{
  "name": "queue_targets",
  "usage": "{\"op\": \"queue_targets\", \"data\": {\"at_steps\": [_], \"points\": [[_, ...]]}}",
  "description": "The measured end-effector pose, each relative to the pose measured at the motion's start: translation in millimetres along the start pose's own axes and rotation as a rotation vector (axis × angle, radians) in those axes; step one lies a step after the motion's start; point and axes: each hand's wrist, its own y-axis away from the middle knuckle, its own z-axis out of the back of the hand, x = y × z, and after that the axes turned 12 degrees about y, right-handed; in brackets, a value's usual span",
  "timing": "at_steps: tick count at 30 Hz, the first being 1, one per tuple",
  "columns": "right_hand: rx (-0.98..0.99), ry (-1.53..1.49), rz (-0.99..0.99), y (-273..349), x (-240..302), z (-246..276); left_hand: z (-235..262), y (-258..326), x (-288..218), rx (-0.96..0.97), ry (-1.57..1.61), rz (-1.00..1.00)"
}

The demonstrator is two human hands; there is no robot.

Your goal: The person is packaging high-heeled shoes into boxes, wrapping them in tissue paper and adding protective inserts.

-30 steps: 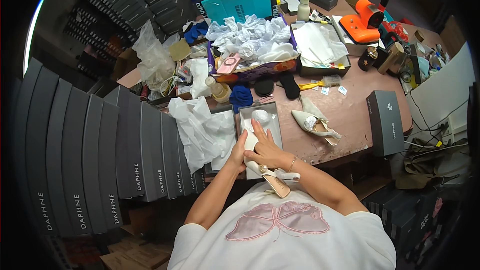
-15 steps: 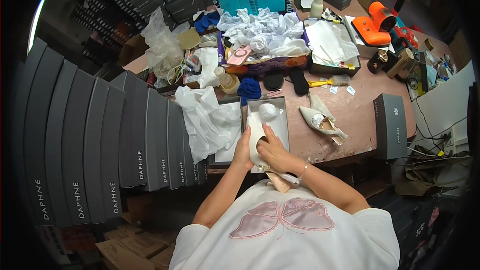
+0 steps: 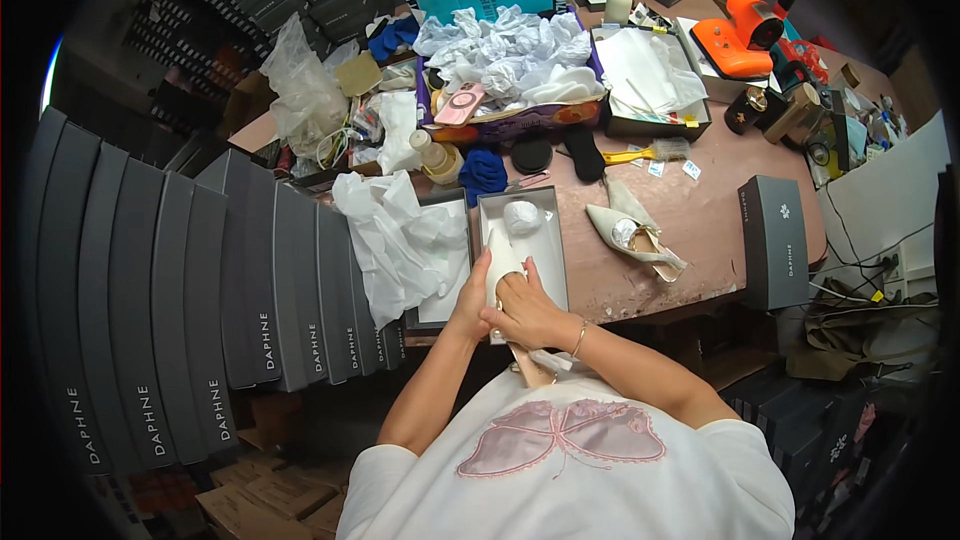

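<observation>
Both hands grip one pale shoe [image 3: 503,258] over the open box [image 3: 553,240]: left hand [image 3: 472,292] underneath, right hand [image 3: 522,308] on top; beyond them lie tissue paper [image 3: 395,240] and a second shoe [image 3: 632,234]
</observation>
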Motion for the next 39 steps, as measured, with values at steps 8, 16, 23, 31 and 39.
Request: {"op": "queue_targets", "data": {"at_steps": [8,16,23,31,39], "points": [[0.326,-0.467,0.236,39.6,9.5,54.3,12.5,23.4,-4.2,0.030,-0.016,-0.112],[0.168,-1.101,-0.296,18.3,-33.6,26.3,5.1,73.7,-19.0,0.018,-0.081,-0.362],[0.418,-1.305,-0.256,29.1,5.5,10.7,11.5,94.6,-10.6,-0.331,-0.469,-0.562],[0.131,-0.997,-0.107,30.6,2.2,17.6,11.4,101.4,21.2,-0.257,-0.090,-0.492],[-0.074,-1.182,-0.100,-12.5,16.2,21.1,-11.6,74.0,27.3,-0.155,-0.259,-0.336]]}}
